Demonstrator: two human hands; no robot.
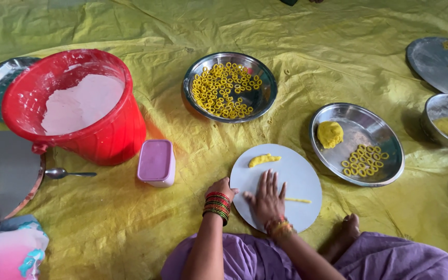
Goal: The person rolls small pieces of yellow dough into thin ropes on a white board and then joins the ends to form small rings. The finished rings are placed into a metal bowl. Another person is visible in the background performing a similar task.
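My right hand (268, 197) lies flat, fingers apart, on a white round board (302, 176) and presses on a thin yellow dough strand (297, 200) that sticks out to its right. My left hand (223, 187), with red and green bangles on the wrist, is curled over the board's left edge. A small yellow dough lump (263, 159) sits at the board's far side. Just right of the board stands a steel plate (385, 137) with a dough ball (330, 134) and several small yellow rings (364, 159).
A steel bowl (263, 96) of yellow rings sits beyond the board. To the left are a red bucket (115, 137) of white flour, a pink-lidded box (155, 162), a spoon (68, 173) and a steel plate (6, 166). At right stand another bowl (444, 106) with dough and another plate (431, 59). Another person (6, 249) sits at lower left.
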